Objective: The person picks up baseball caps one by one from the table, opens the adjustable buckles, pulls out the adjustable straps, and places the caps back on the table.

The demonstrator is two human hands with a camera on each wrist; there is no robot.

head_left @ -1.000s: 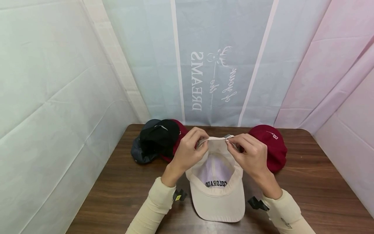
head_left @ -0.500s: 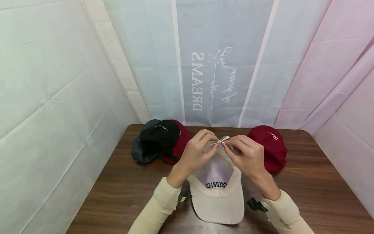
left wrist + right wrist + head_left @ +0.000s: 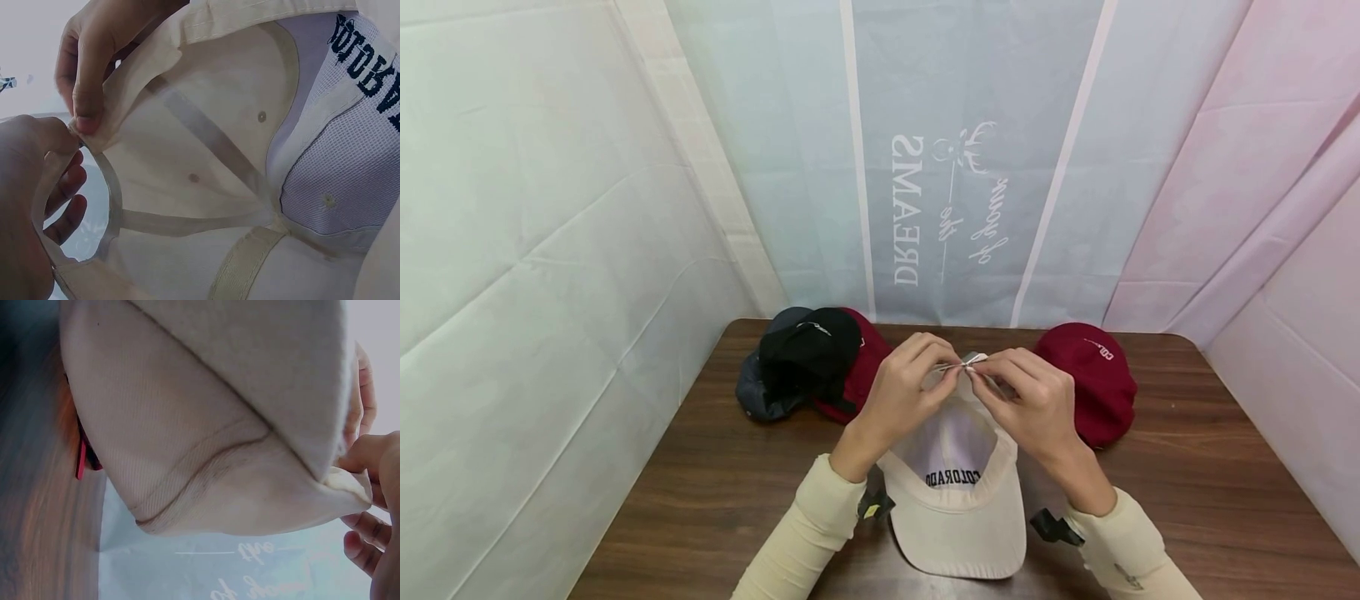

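A cream baseball cap (image 3: pixel 958 529) is tilted with its inside facing me, brim down toward the table's near side, the word COLORADO showing reversed within. Both hands meet at the cap's back strap (image 3: pixel 967 361). My left hand (image 3: pixel 904 392) pinches the strap between thumb and fingers. Close beside it, my right hand (image 3: pixel 1032 400) pinches the strap near a grey buckle (image 3: pixel 973 357). In the left wrist view the strap loops round the cap's rear opening, and the cap's inner panels (image 3: pixel 187 175) show seams. From the right wrist, the cap's outer crown (image 3: pixel 169 425) hides much of the fingers.
Behind the left hand lie a black cap (image 3: pixel 808 354), a dark blue cap (image 3: pixel 760 387) and a dark red cap (image 3: pixel 865 367), overlapping. Another dark red cap (image 3: pixel 1093 392) rests at the right. The brown wooden table (image 3: pixel 1210 500) ends at a printed cloth backdrop (image 3: pixel 962 83).
The left hand has moved right along the strap, so the hands now nearly touch. The strap between them has shortened from a visible straight stretch. The other caps stay put.
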